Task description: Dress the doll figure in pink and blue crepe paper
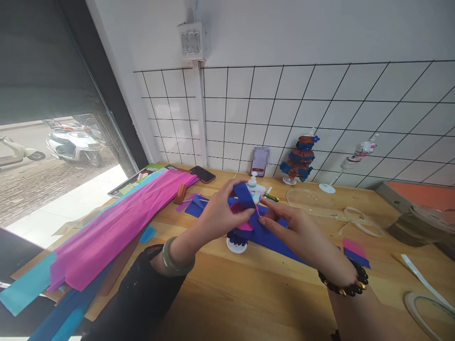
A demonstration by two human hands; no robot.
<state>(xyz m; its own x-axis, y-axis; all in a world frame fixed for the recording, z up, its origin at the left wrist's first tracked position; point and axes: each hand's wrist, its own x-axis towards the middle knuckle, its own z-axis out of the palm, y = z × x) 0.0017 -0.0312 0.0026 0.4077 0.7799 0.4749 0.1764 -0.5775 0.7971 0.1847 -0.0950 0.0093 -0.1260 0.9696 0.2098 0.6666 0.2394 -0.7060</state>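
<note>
My left hand [218, 213] and my right hand [298, 229] meet over the middle of the wooden table [249, 293]. Both pinch a strip of dark blue crepe paper [245, 195] that wraps around a small paper figure with pink showing [244, 226]. The figure stands on a white round base [236, 246]. More blue paper [280, 246] trails under my right hand. A jade bangle is on my left wrist, a dark bead bracelet on my right.
Long pink crepe sheets [117, 227] over cyan and blue ones lie at left. A phone [202, 174], a glue bottle [254, 187], a finished blue-orange figure [300, 158], a white figure [357, 156], tape rolls [415, 225] and a pink-blue scrap [355, 251] are around.
</note>
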